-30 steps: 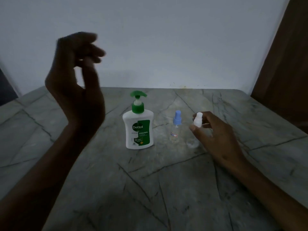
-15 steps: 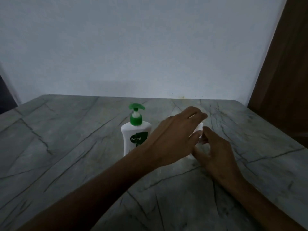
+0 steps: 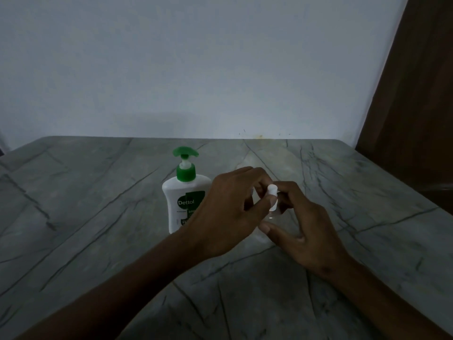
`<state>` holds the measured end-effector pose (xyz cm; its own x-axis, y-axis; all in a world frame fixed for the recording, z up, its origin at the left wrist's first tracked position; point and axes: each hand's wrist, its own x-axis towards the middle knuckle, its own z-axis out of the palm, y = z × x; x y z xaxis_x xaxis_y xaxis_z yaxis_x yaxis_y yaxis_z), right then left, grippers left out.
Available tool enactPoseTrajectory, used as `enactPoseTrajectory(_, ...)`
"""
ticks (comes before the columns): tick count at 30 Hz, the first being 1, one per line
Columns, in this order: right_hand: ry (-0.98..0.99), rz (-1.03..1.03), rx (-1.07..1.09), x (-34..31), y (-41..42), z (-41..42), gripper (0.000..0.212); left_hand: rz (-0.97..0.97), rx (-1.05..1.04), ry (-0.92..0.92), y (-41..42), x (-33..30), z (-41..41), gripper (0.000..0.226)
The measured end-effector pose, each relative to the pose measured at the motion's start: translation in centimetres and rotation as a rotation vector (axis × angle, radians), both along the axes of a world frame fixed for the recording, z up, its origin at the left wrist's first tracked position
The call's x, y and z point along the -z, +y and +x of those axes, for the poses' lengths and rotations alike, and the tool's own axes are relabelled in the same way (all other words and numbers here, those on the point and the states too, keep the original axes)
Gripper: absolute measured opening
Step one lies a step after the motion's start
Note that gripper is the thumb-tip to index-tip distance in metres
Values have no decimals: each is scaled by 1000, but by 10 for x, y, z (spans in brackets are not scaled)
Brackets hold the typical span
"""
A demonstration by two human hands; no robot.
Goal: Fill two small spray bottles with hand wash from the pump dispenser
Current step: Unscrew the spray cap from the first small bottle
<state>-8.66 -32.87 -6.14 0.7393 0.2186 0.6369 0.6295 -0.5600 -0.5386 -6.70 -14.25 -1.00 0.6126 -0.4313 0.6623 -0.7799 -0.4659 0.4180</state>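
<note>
A white pump dispenser [image 3: 182,192] with a green pump head stands upright mid-table. Just right of it, both hands meet on a small clear spray bottle with a white cap [image 3: 272,196]. My left hand [image 3: 228,212] pinches the white cap from the left with thumb and fingers. My right hand [image 3: 301,231] curls round the clear body below the cap. The blue-capped spray bottle is hidden behind my left hand.
The grey marble-patterned table [image 3: 98,217] runs back to a plain white wall. A dark brown wooden panel [image 3: 416,106] stands at the right edge. The light is dim.
My left hand came down from its raised position at the left and reached across to the white-capped bottle, now pinching its cap. The right hand stayed on that bottle. The view tilted up.
</note>
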Motion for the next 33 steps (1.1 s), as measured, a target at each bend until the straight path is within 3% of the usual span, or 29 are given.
enactPoseTrajectory(8,-56,-109,-52,15,-1,5,21,8,41,-3,16,16,1,8)
enactPoseTrajectory(17,-31,-138,-44,21,3,6,25,41,129,4,18,23,4,8)
enactPoseTrajectory(25,-49,-168,-58,16,4,5,25,-110,188,166,17,25,6,1)
enactPoseTrajectory(29,-46,-169,-68,14,6,2,17,-151,191,170,17,27,5,2)
enactPoseTrajectory(33,-32,-168,-70,14,6,2,22,-189,158,139,13,28,3,6)
